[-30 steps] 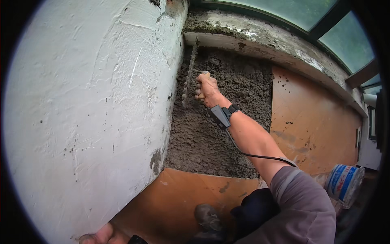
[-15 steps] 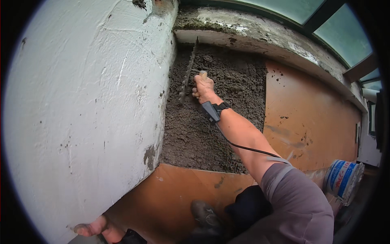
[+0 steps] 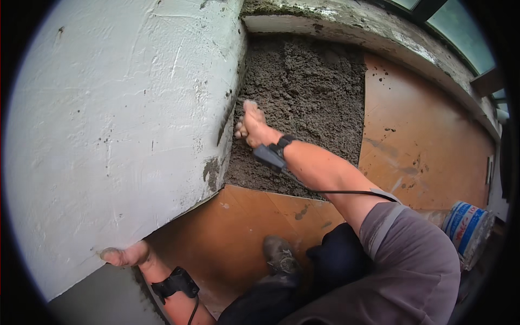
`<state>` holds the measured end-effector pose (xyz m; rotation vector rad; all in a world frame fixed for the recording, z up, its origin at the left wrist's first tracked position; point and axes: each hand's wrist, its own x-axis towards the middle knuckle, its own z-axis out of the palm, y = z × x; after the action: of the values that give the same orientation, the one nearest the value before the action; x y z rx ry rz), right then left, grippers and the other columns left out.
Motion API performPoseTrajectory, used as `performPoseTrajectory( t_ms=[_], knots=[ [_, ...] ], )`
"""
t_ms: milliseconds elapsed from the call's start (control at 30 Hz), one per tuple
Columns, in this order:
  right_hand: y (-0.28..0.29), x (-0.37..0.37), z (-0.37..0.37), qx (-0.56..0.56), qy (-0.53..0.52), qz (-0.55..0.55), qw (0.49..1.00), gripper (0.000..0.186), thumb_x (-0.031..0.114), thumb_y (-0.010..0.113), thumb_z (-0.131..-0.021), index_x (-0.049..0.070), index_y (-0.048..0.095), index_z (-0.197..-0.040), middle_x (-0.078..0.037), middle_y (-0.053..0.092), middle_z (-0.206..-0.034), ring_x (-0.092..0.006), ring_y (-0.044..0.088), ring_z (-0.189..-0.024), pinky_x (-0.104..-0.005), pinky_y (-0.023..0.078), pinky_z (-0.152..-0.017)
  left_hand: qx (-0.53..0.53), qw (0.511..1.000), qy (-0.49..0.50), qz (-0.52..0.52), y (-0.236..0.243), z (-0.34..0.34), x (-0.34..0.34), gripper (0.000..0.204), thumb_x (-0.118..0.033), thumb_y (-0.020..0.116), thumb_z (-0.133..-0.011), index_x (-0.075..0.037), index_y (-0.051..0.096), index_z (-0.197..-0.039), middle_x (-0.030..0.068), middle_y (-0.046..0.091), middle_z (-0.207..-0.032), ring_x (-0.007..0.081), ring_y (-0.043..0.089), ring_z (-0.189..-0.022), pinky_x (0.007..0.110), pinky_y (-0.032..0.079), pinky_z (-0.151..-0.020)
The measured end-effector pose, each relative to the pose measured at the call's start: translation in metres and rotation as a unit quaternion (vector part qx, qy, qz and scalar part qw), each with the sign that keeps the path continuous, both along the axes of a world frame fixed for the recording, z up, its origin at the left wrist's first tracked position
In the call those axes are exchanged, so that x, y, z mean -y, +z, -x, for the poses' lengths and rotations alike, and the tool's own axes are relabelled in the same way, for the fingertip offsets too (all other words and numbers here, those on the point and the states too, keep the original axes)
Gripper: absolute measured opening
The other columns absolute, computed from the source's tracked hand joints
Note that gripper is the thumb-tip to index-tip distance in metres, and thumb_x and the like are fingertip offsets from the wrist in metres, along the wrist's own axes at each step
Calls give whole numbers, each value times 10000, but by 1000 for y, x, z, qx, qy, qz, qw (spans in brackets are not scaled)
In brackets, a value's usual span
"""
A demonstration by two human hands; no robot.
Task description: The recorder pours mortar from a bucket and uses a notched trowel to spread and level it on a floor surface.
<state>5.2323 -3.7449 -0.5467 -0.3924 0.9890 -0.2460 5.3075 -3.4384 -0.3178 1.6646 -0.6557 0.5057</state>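
My right hand point(image 3: 252, 125) is closed in a fist around the handle of a notched trowel, close to the white wall point(image 3: 124, 119). Only a dark sliver of the notched trowel point(image 3: 224, 128) shows, edge-on along the wall; the handle is hidden in my fingers. Under this hand lies a patch of dark, crumbly mortar point(image 3: 309, 103), rough on top and filling the corner between wall and sill. My left hand point(image 3: 128, 254) holds nothing and presses against the wall's lower edge, fingers stretched out. Both wrists carry black strapped devices.
Brown boards or tiles point(image 3: 428, 135) border the mortar on the right and near sides, with crumbs scattered on them. A concrete sill point(image 3: 379, 51) runs along the back below windows. A white-and-blue bucket point(image 3: 467, 230) stands at right. My shoe point(image 3: 280, 254) rests on the near brown surface.
The right hand has drawn the trowel toward me and left against the wall, turning its blade edge-on. The view has shifted, showing more of the left forearm, whose hand stays at the wall.
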Motion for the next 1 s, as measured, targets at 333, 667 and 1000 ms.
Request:
performPoseTrajectory(
  t_ms=[333, 667, 1000],
  knots=[
    [25, -44, 139, -1, 267, -84, 960, 376, 483, 445, -925, 117, 385, -862, -21, 434, -702, -96, 419, -445, -267, 362, -323, 24, 999, 19, 32, 3, 3, 10, 883, -656, 397, -846, 66, 303, -1345, 189, 311, -1405, 338, 327, -1271, 463, 309, -1055],
    [169, 15, 16, 183, -103, 325, 922, 350, 346, 524, -918, 50, 420, -763, -20, 427, -547, -116, 450, -381, -275, 400, -330, -30, 996, -12, 79, 6, 19, 11, 904, -633, 531, -782, 43, 320, -1342, 146, 337, -1393, 295, 341, -1268, 451, 319, -1052],
    [57, -115, 79, -7, 45, -16, 999, 217, 292, 547, -909, 129, 408, -876, 1, 396, -597, -103, 405, -406, -271, 359, -317, 40, 999, -14, 12, 15, -5, -23, 881, -688, 367, -841, 68, 365, -1294, 188, 378, -1342, 318, 397, -1216, 434, 364, -1025]
  ],
)
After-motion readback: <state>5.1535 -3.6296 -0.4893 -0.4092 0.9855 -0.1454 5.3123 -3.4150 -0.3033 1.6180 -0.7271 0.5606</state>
